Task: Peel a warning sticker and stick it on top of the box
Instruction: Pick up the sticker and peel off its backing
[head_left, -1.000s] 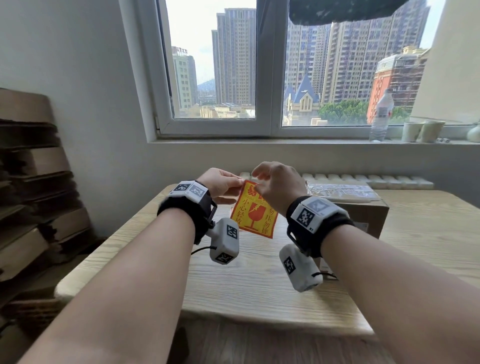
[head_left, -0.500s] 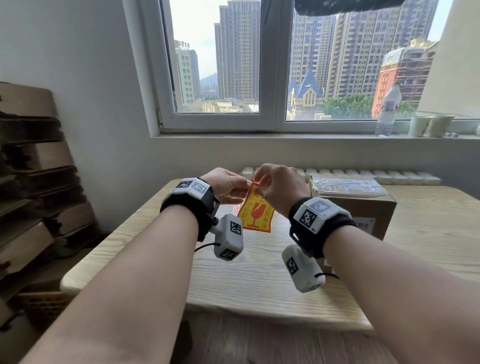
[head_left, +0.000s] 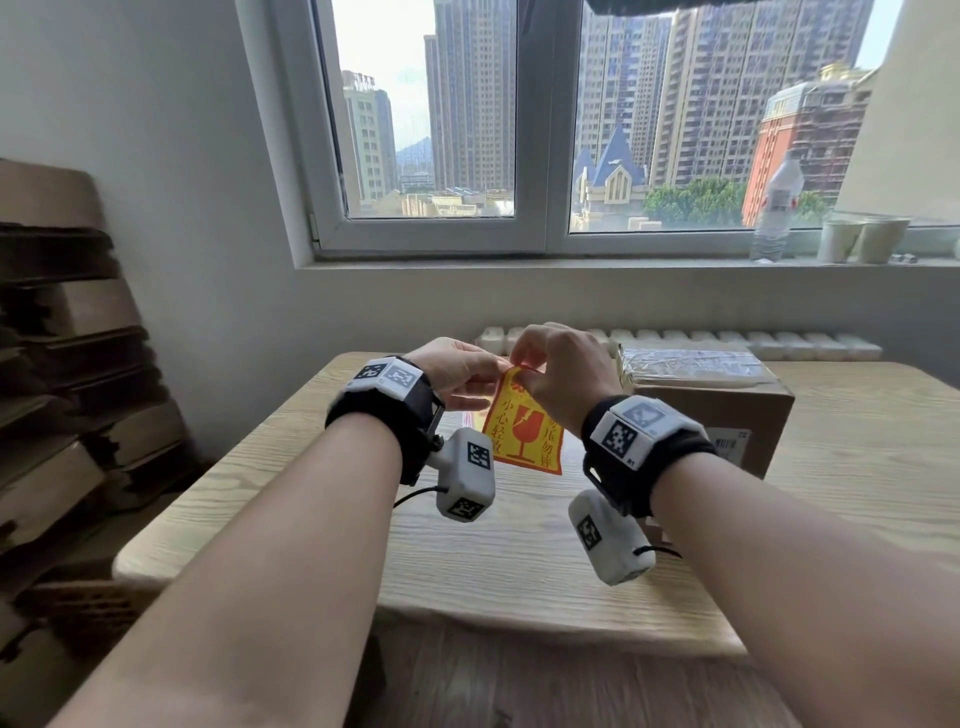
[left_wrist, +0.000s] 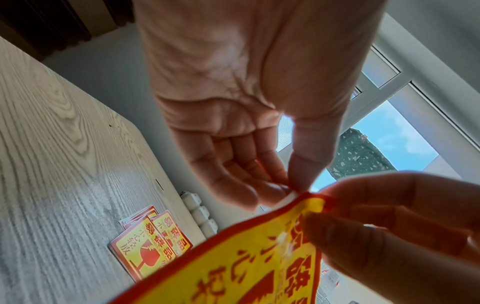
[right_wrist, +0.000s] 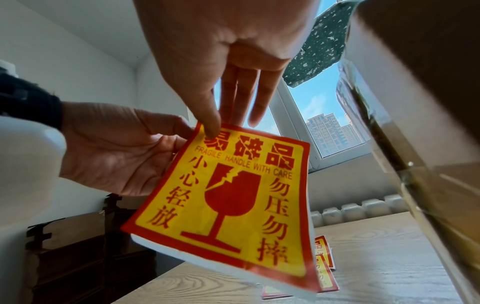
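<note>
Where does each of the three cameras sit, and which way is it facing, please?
Head: worn on the head, looking forward and down; both forearms, left hand and right hand show above the table.
Left wrist: under that wrist, looking along the palm at the fingers.
Right wrist: likewise, looking up past its fingers.
Shared: all three see both hands pinching the warning sticker; head and right wrist see the box.

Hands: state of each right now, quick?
Left hand: pinching the top corner of the fragile sticker.
Right hand: pinching the same corner, starting the peel.
</note>
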